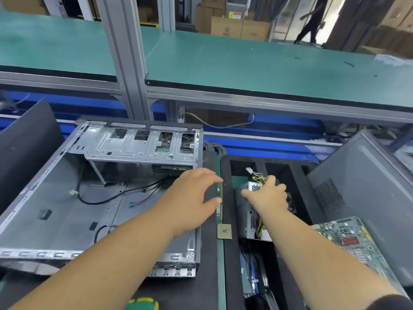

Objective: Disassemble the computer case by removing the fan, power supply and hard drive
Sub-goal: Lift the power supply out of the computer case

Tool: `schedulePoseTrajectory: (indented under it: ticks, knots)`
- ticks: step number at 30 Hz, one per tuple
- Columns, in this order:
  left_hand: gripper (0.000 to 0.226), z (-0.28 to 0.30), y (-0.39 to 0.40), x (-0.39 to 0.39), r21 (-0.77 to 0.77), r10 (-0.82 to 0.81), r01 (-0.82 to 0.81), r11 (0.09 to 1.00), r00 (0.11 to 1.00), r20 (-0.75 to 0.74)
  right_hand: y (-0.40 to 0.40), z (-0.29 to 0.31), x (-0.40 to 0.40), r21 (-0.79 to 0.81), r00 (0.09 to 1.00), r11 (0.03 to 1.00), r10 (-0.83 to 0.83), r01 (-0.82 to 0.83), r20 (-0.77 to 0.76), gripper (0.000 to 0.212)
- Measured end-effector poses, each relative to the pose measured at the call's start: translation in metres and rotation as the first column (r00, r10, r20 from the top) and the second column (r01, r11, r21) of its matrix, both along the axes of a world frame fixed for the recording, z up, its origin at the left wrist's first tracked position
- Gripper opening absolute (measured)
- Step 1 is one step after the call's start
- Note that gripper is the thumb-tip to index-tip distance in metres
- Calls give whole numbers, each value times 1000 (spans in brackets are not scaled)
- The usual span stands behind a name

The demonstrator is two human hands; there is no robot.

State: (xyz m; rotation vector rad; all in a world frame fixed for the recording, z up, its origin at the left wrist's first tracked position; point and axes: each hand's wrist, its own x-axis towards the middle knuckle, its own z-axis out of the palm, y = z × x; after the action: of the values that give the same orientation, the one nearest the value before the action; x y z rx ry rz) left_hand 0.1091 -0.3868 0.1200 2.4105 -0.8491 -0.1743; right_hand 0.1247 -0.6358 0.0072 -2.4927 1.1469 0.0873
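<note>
The desk (210,253), dark-matted with a green strip, carried the open computer case (67,209) just left of the left hand's fingers (214,179). A memory stick (219,204) lay under those fingers, a square processor chip (224,231) just nearer. Under the right hand's fingers (271,182) sat the power supply (251,218) in a black compartment tray (230,198); a green circuit board (353,240) lay to their right.

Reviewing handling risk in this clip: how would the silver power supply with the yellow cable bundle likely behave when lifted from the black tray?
The power supply is a perforated metal box, so probably rigid and heavy for its size. Its cable bundle, gripped by the right hand, looks floppy and may snag the foam tray dividers. Lifted by cables alone, it would likely swing.
</note>
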Motion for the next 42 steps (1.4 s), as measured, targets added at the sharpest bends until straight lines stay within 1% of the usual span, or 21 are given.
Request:
schedulePoseTrajectory:
  ticks: [3,7,9,13,17,20,23,28,32,37,41,42]
  knots:
    - [44,0,0,-5,-5,-19,19,1000,1000,-2,-4,9,-5,8,1000,1000,5,-5,-8,86]
    - [44,1,-2,-9,-16,-29,29,999,1000,1,-9,26,7,23,999,1000,-11,10,39,89]
    - [44,2,-3,-9,-14,-29,29,999,1000,7,-10,32,18,8,996,1000,-2,1,87,89]
    - [43,2,-2,-7,-36,-4,5,999,1000,19,-9,38,45,-61,976,998,-20,34,217,82]
    - [43,3,-4,-4,-46,21,-21,999,1000,14,-5,24,67,-89,952,994,-31,61,303,81]
    - [44,1,-5,-3,-27,29,-29,999,1000,10,0,3,72,-100,950,993,-26,60,311,85]
    - [45,-2,-6,-4,-6,34,-34,999,999,9,4,-13,70,-145,960,989,9,33,280,85]
    - [45,-4,-9,-5,38,25,-27,999,998,56,2,-16,59,-128,961,991,3,34,276,84]
    - [46,-3,-8,-4,41,30,-33,999,997,74,2,-13,46,-130,978,992,28,-1,209,87]
    - [47,0,-1,-4,19,58,-60,998,995,75,-1,-6,38,-81,998,995,66,-65,12,86]
    - [46,2,9,-7,-8,82,-82,997,993,79,-5,2,48,-11,988,995,97,-99,-123,97]
    - [46,3,12,-8,-15,91,-90,996,993,71,-6,6,54,0,975,993,118,-120,-187,100]
